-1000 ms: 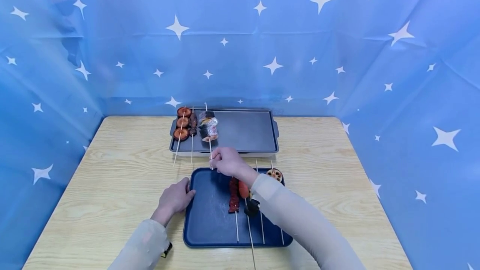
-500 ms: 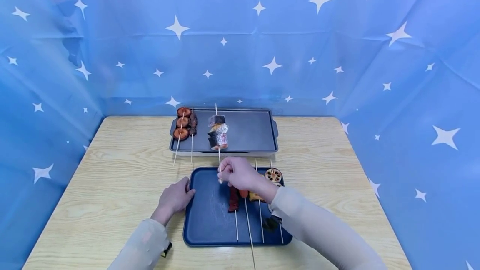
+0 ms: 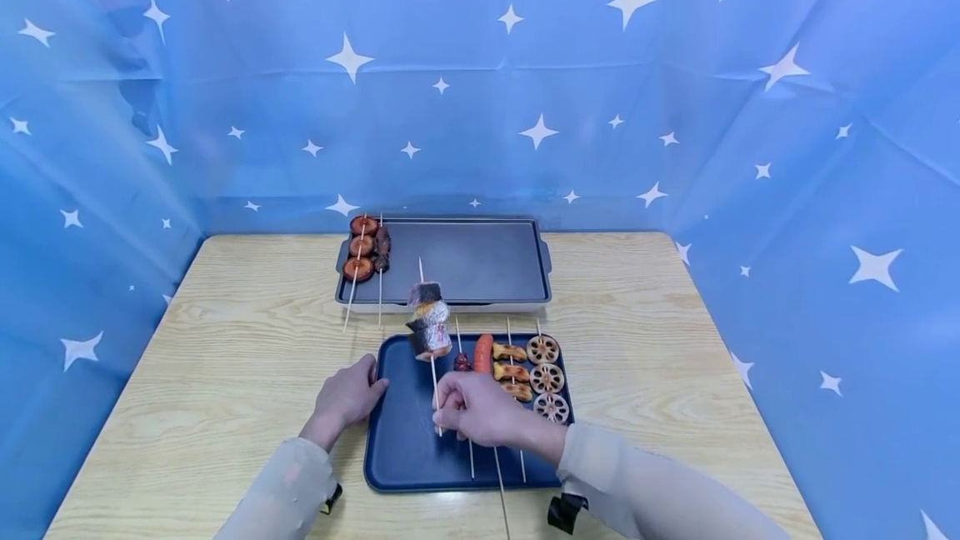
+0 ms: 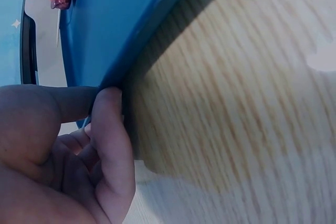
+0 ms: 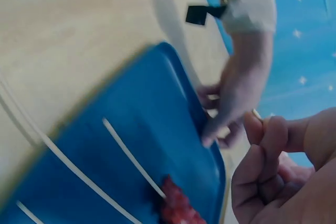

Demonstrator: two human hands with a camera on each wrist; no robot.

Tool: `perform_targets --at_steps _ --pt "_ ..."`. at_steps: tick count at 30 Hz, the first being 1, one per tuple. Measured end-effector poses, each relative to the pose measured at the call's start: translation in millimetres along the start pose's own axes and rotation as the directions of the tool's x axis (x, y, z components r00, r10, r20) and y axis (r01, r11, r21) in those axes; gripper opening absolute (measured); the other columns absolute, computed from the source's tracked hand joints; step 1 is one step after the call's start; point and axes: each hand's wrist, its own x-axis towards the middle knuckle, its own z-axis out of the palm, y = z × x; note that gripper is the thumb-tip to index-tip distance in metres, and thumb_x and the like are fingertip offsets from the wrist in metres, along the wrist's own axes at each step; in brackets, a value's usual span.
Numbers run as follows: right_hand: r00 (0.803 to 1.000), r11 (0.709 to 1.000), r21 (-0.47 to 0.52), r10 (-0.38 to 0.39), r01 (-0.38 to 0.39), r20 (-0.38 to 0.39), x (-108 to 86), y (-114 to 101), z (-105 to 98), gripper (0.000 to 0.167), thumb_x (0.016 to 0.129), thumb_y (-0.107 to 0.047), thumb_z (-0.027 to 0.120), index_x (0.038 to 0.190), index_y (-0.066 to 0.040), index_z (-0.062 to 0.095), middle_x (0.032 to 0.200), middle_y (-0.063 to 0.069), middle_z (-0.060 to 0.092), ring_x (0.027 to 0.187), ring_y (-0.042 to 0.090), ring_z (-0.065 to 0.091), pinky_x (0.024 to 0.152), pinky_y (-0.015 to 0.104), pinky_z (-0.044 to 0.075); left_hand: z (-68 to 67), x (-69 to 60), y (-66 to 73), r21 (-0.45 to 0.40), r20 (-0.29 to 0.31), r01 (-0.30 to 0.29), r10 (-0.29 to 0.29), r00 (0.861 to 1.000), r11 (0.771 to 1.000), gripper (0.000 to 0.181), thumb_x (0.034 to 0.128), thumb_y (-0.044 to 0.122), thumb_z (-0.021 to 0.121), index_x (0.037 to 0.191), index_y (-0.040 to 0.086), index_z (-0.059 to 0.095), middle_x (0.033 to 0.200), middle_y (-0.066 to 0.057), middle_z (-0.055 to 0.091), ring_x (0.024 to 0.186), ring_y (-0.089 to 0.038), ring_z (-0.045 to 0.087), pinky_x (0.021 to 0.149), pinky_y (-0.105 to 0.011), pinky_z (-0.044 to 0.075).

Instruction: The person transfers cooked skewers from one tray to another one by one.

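Observation:
My right hand (image 3: 480,411) pinches the lower stick of a skewer (image 3: 430,332) with thick dark and silvery chunks, which look like fish pieces. The skewer is raised over the left part of a blue tray (image 3: 397,448), its tip leaning slightly left. My left hand (image 3: 347,397) grips the tray's left rim; in the left wrist view the thumb and a finger (image 4: 111,140) pinch that edge. On the tray lie a dark red meat skewer (image 3: 462,362), partly behind my right hand, a sausage skewer (image 3: 483,354), a skewer of yellow-brown pieces (image 3: 512,372) and a lotus root skewer (image 3: 547,379).
Behind the blue tray stands a grey griddle pan (image 3: 472,261) on a pale base. At its left end lie a skewer of round brown mushroom-like slices (image 3: 360,247) and a dark meat skewer (image 3: 383,244). A starry blue curtain (image 3: 480,107) surrounds the wooden table (image 3: 225,357).
My right hand has lifted the silvery-chunk skewer off the griddle pan and brought it toward me, over the blue tray. My left hand stays at the tray's left rim.

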Motion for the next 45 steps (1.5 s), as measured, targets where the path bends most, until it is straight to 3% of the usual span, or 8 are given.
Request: perform_targets --at_steps 9,17,25,29,31,34,40,45 --pt "0.998 1.000 -0.021 0.023 -0.022 0.060 -16.0 9.4 20.7 0.011 0.089 -0.010 0.067 0.084 -0.013 0.058 0.073 0.021 0.068 0.048 0.005 0.053 0.046 0.019 0.035 -3.7 -0.4 -0.7 0.011 -0.009 -0.017 0.017 1.000 1.000 0.027 0.0954 0.029 0.059 0.079 0.013 0.045 0.056 -0.002 0.052 0.045 -0.016 0.053 0.051 -0.031 0.035" --pt "0.998 0.999 -0.031 0.041 -0.040 0.043 -24.1 19.0 32.0 0.014 0.085 -0.009 0.071 0.081 -0.013 0.058 0.060 -0.005 0.059 0.047 0.003 0.048 0.047 0.018 0.034 -5.2 0.8 -1.3 0.021 -0.003 -0.022 0.022 1.000 1.000 0.027 0.0958 0.029 0.059 0.080 0.013 0.045 0.056 -0.002 0.053 0.044 -0.015 0.054 0.051 -0.031 0.035" --pt "0.998 0.998 -0.008 0.057 -0.057 0.032 -27.1 27.8 39.2 0.015 0.084 -0.007 0.071 0.079 -0.012 0.058 0.058 -0.009 0.055 0.046 0.002 0.048 0.046 0.017 0.034 -4.9 -0.5 -0.9 0.023 0.011 -0.016 0.015 1.000 1.000 0.026 0.0964 0.029 0.058 0.081 0.012 0.045 0.058 -0.003 0.053 0.045 -0.016 0.053 0.051 -0.031 0.035" --pt "0.997 0.997 0.013 0.080 -0.081 0.020 -26.3 31.5 41.8 0.014 0.084 -0.007 0.071 0.079 -0.011 0.058 0.059 -0.006 0.059 0.046 0.005 0.051 0.045 0.018 0.035 -3.9 -1.1 -0.4 0.020 0.017 -0.017 0.016 1.000 1.000 0.026 0.0966 0.028 0.058 0.081 0.012 0.045 0.057 -0.003 0.053 0.046 -0.016 0.054 0.051 -0.031 0.035" --pt "0.996 0.995 0.038 0.089 -0.090 0.020 -26.0 32.8 42.9 0.014 0.084 -0.007 0.070 0.079 -0.010 0.058 0.060 0.001 0.062 0.047 0.017 0.057 0.045 0.019 0.036 -3.3 -1.2 -0.3 0.018 0.018 -0.016 0.015 1.000 1.000 0.026 0.0966 0.028 0.058 0.081 0.012 0.044 0.058 -0.003 0.053 0.046 -0.016 0.054 0.051 -0.030 0.035" --pt "0.994 0.991 0.076 0.106 -0.107 0.027 -25.5 34.5 44.6 0.013 0.084 -0.006 0.070 0.080 -0.008 0.058 0.063 0.008 0.065 0.048 0.023 0.059 0.044 0.020 0.036 -3.3 -1.9 0.1 0.014 0.019 -0.016 0.016 1.000 1.000 0.026 0.0968 0.028 0.058 0.081 0.012 0.044 0.058 -0.003 0.053 0.046 -0.016 0.054 0.051 -0.030 0.035" --pt "0.986 0.980 0.112 0.165 -0.167 0.029 -24.0 38.4 48.1 0.012 0.086 -0.007 0.069 0.081 -0.009 0.059 0.063 0.005 0.065 0.046 0.010 0.053 0.045 0.021 0.036 -2.8 -3.1 1.0 0.011 0.023 -0.016 0.016 1.000 1.000 0.025 0.0974 0.027 0.057 0.081 0.012 0.044 0.059 -0.004 0.053 0.046 -0.016 0.053 0.050 -0.030 0.035" --pt "0.972 0.959 0.157 0.235 -0.235 0.018 -24.1 38.4 51.5 0.011 0.085 -0.004 0.069 0.080 -0.006 0.059 0.066 0.009 0.068 0.046 0.009 0.050 0.045 0.021 0.036 -2.7 -4.1 1.5 0.004 0.023 -0.014 0.014 1.000 1.000 0.025 0.0973 0.027 0.057 0.081 0.012 0.045 0.060 -0.004 0.053 0.047 -0.016 0.053 0.051 -0.030 0.035"
